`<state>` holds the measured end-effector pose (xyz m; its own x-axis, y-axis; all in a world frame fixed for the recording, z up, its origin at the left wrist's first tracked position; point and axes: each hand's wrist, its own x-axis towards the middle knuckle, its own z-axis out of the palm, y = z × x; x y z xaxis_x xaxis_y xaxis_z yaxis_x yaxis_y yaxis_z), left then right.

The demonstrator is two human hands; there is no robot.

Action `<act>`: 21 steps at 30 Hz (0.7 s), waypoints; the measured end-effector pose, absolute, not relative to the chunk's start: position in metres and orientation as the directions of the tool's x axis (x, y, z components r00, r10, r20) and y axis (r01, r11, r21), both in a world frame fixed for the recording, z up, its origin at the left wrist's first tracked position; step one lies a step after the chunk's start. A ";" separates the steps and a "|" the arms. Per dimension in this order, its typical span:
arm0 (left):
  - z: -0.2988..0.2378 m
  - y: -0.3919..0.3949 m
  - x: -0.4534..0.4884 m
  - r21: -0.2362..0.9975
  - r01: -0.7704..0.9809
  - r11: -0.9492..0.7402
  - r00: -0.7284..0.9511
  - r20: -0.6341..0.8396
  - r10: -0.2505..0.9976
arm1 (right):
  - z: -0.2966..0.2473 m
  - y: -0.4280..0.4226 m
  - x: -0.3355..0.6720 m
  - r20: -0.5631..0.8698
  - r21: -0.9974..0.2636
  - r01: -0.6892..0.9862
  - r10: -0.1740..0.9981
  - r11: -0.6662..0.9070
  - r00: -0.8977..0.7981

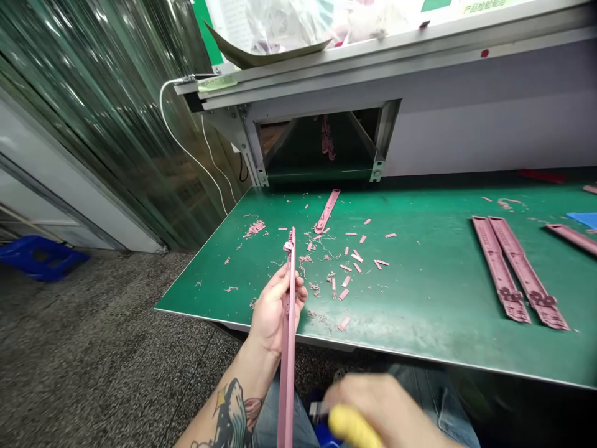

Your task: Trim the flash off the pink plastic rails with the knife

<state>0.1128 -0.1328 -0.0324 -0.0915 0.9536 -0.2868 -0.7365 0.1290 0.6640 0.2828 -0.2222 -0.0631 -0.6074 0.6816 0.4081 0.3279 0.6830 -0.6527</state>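
Note:
My left hand [275, 305] is wrapped round a long, narrow pink plastic part [288, 348]. The part is held edge-on, its far end over the table and its near end running down past my lap. Low in the view, my right hand [373, 398] is closed on a yellow-handled tool [351, 426]. Motion blurs this hand, and the short pale blade-like end by the fingers is not clear. The tool is apart from the pink part. Ahead of my left hand, a similar pink part [328, 211] lies on the green table [420, 261].
Pink offcuts [345, 283] and curled shavings [255, 228] are scattered over the table. Two pink parts [513, 267] lie side by side on the right, with another [573, 238] beyond. Behind the table is an opening [321, 177] with pink parts inside. A blue crate [40, 256] sits on the floor.

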 end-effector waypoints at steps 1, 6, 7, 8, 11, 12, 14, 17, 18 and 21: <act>-0.031 -0.136 0.113 0.662 -0.735 0.146 -0.080 -0.299 0.951 | -0.054 -0.212 0.289 0.363 -0.719 0.324 0.730 0.615 -0.580; -0.027 -0.152 0.119 0.676 -0.707 0.207 -0.040 -0.331 0.943 | -0.037 -0.174 0.303 0.204 -0.843 0.352 0.848 0.406 -0.489; -0.027 -0.156 0.120 0.683 -0.698 0.215 -0.032 -0.330 0.943 | -0.036 -0.171 0.302 0.202 -0.849 0.353 0.860 0.392 -0.469; -0.027 -0.160 0.122 0.692 -0.686 0.224 -0.024 -0.329 0.944 | -0.035 -0.167 0.300 0.211 -0.857 0.348 0.875 0.380 -0.437; -0.029 -0.174 0.130 0.717 -0.649 0.255 0.005 -0.331 0.944 | -0.027 -0.159 0.289 0.293 -0.868 0.306 0.901 0.390 -0.319; -0.030 -0.179 0.132 0.722 -0.638 0.269 0.019 -0.334 0.942 | -0.022 -0.157 0.285 0.332 -0.859 0.301 0.898 0.414 -0.288; -0.033 -0.188 0.135 0.725 -0.624 0.292 0.048 -0.337 0.940 | -0.014 -0.152 0.278 0.397 -0.823 0.331 0.885 0.461 -0.245; -0.039 -0.197 0.137 0.721 -0.623 0.304 0.069 -0.337 0.939 | -0.008 -0.150 0.271 0.435 -0.785 0.392 0.877 0.481 -0.205; -0.040 -0.199 0.137 0.720 -0.627 0.300 0.065 -0.335 0.940 | -0.008 -0.150 0.269 0.436 -0.780 0.398 0.876 0.482 -0.205; -0.044 -0.202 0.136 0.725 -0.631 0.276 0.044 -0.323 0.946 | -0.008 -0.154 0.267 0.436 -0.786 0.393 0.879 0.477 -0.193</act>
<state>0.1365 -0.2016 -0.0440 0.0435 0.9455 -0.3226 -0.6312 0.2764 0.7247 0.2669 -0.1544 -0.0077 -0.1932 0.8788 0.4363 0.3929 0.4767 -0.7864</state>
